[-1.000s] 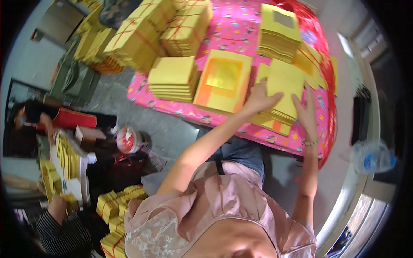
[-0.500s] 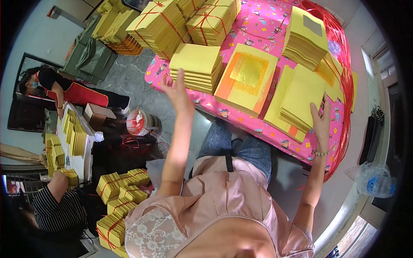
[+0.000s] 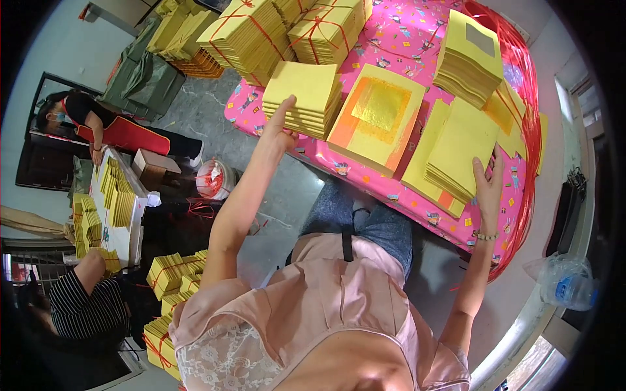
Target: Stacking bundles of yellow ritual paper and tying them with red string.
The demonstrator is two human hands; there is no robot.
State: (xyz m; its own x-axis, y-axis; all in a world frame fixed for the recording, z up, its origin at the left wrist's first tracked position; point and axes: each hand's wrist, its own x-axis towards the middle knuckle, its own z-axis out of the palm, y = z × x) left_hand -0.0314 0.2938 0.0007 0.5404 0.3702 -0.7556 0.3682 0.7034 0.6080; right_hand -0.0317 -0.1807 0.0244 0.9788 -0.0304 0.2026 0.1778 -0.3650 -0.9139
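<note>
A stack of yellow paper bundles (image 3: 300,85) stands at the left of the pink table. My left hand (image 3: 279,130) grips its near left edge, thumb over the top and fingers curled low at the front. In the middle lies a thick block of paper (image 3: 377,117) with an orange border and a gold square on top. Right of it, a smaller stack of yellow paper (image 3: 460,143) rests on another paper block (image 3: 420,173). My right hand (image 3: 488,186) lies against this stack's right edge, thumb and fingers spread apart.
Tied yellow bundles (image 3: 319,32) stand at the table's far left. A tall paper stack (image 3: 468,62) is at the far right, beside red plastic strands (image 3: 531,163) along the edge. Left, one person (image 3: 120,133) stands by a white table (image 3: 134,215); another (image 3: 91,300) is nearer.
My left hand has come down from above the left stack and closed on its near edge. The right hand keeps nearly the same place. The view has shifted slightly.
</note>
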